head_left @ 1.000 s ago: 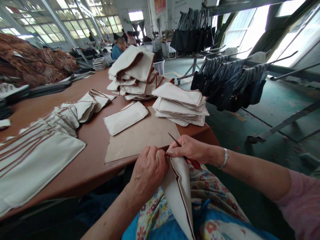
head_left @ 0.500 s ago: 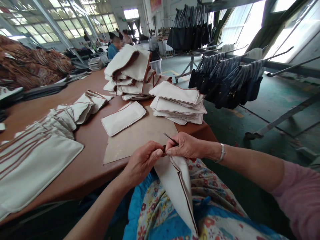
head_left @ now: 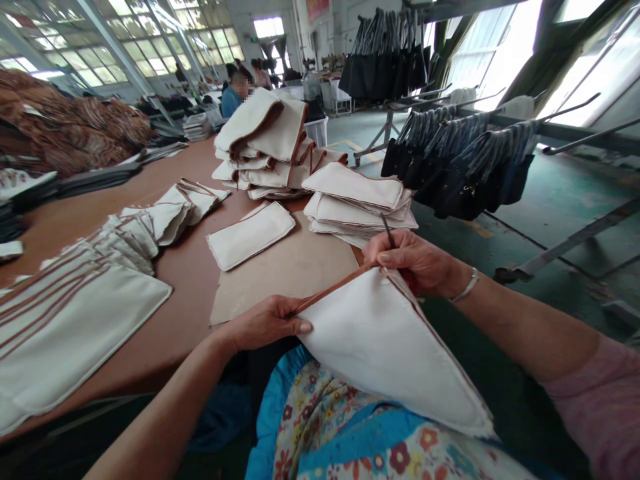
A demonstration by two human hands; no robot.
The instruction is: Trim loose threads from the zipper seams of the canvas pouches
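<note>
A white fabric piece (head_left: 380,340) with brown edging is stretched between my hands, above the flowered apron (head_left: 320,400) on my lap. My left hand (head_left: 273,323) pinches its left corner, thumb on top. Closed round its upper right corner, my right hand (head_left: 413,260) also holds a thin dark tool (head_left: 387,230) that points up. Beyond my hands, a flat tan sheet (head_left: 280,273) lies on the brown table (head_left: 185,293), with one small white piece (head_left: 251,235) across its far left part.
Stacked white pieces (head_left: 357,187) stand at the table's right edge, a taller pile (head_left: 270,140) behind them. Fanned white pieces (head_left: 100,300) lie at the left. Racks of dark bags (head_left: 460,167) stand at the right. A person (head_left: 233,97) sits in the background.
My hands have moved apart, the left one to the left and down, the right one to the right and up. The white piece is now spread out between them, and the tool points more upright.
</note>
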